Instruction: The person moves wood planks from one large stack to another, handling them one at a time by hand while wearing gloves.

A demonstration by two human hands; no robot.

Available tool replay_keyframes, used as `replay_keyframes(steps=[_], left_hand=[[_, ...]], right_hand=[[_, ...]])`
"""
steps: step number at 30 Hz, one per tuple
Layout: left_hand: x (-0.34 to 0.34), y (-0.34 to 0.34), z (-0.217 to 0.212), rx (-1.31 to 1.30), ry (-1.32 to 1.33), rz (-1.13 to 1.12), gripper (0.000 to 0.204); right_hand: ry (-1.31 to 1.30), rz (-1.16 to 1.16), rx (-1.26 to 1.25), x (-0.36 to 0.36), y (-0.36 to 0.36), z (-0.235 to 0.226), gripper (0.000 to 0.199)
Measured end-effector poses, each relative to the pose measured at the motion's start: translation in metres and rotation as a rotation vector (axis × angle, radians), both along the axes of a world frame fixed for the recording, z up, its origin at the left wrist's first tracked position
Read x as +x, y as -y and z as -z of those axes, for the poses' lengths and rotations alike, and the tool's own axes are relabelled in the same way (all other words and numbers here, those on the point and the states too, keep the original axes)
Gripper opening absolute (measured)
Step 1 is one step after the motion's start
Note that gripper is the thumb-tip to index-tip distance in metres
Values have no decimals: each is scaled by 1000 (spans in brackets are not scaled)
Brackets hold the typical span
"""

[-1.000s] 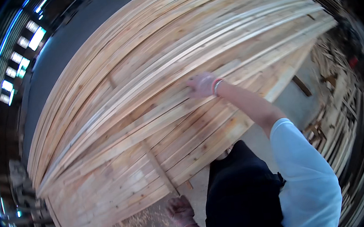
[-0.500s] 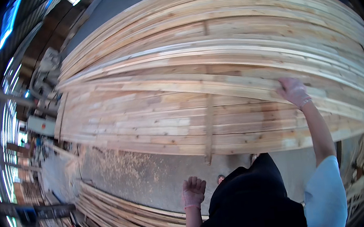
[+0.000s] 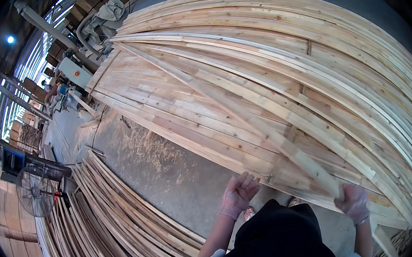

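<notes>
A long, narrow wooden plank [image 3: 261, 126] slants across the stack of pale boards [image 3: 189, 107]. Its far end rests near the stack's far left corner, and its near end passes through my right hand [image 3: 353, 201]. That hand, in a thin see-through glove, is closed around the plank. My left hand [image 3: 239, 194], gloved the same way, is raised at the stack's near edge. Its fingers are loosely bent and apart, and nothing is in them. Several more loose planks [image 3: 310, 117] lie lengthwise on the stack behind the slanted one.
To my lower left lies a pile of long, thin wooden strips [image 3: 125, 222], with a standing fan [image 3: 35, 190] beside it. Sawdust [image 3: 155, 149] covers part of the grey floor. A pale machine cabinet [image 3: 74, 72] stands past the stack's far left end, and a person [image 3: 47, 86] is in the background.
The view has turned. The plank in my right hand now lies at a steeper slant, its near end drawn toward me. My left hand has risen toward the stack, its fingers loosening.
</notes>
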State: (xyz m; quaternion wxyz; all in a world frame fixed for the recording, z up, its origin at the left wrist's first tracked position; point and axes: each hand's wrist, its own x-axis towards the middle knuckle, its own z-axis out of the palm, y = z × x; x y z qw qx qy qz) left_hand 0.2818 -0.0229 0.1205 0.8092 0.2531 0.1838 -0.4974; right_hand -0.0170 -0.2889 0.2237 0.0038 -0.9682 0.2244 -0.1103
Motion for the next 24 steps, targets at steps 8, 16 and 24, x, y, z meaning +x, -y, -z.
replay_keyframes(steps=[8, 16, 24], left_hand=[[55, 39, -48, -394, -19, -13, 50], [50, -6, -43, -205, -33, -44, 34], [32, -3, -47, -156, -35, -91, 24]], right_hand=[[2, 272, 911, -16, -133, -32, 32], [-281, 726, 742, -166, -162, 9, 50], [-470, 909, 592, -266, -143, 45, 44]])
